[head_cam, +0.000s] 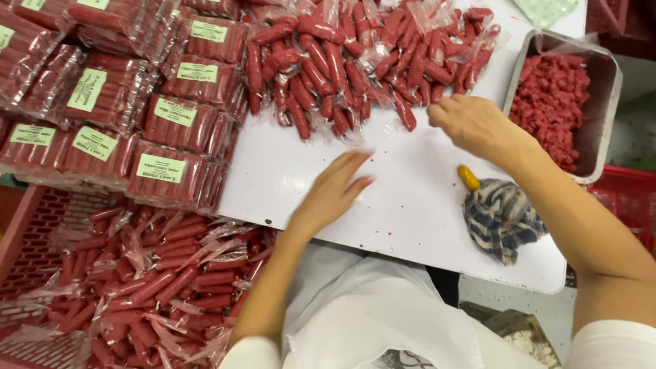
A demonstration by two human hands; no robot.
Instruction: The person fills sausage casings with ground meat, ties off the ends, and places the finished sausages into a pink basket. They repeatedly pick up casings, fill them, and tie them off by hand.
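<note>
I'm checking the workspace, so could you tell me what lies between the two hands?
In the head view, only bare white board lies between the left hand and right hand.

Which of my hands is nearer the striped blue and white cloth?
Right. The right hand is just above the striped blue and white cloth; the left hand lies farther off, across the white board.

A white worktable [424, 225] under bright even light, with pale floor [547, 307] showing beyond its edge.
</note>
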